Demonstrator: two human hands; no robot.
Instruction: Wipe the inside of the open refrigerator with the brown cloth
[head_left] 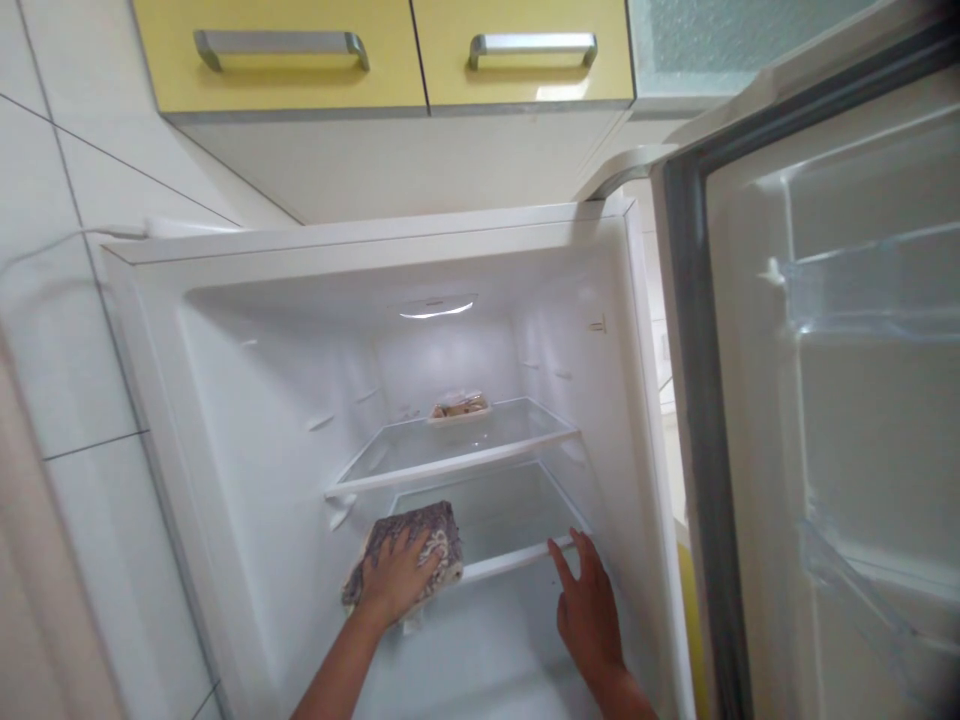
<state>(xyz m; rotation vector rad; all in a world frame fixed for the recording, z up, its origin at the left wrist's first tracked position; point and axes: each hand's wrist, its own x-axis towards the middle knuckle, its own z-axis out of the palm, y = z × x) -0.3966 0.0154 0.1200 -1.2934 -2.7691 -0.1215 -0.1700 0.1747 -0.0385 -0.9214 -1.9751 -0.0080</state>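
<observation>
My left hand (397,580) lies flat with fingers spread on a folded patterned cloth (442,520), dark grey-purple with pale swirls. Beneath the cloth is the left front part of the lower glass shelf (502,505) in the fridge. At the right end of that shelf's white front edge is my right hand (589,605). Its index and middle fingers are stretched out at the edge, apart from each other, and nothing is held in it. The left palm and the cloth's underside are hidden.
A wrapped food tray (459,406) sits at the back of the upper glass shelf (450,455). The fridge door (750,400), with clear bins, stands open on the right. Yellow cabinets (292,85) hang above, and a tiled wall (67,380) is on the left.
</observation>
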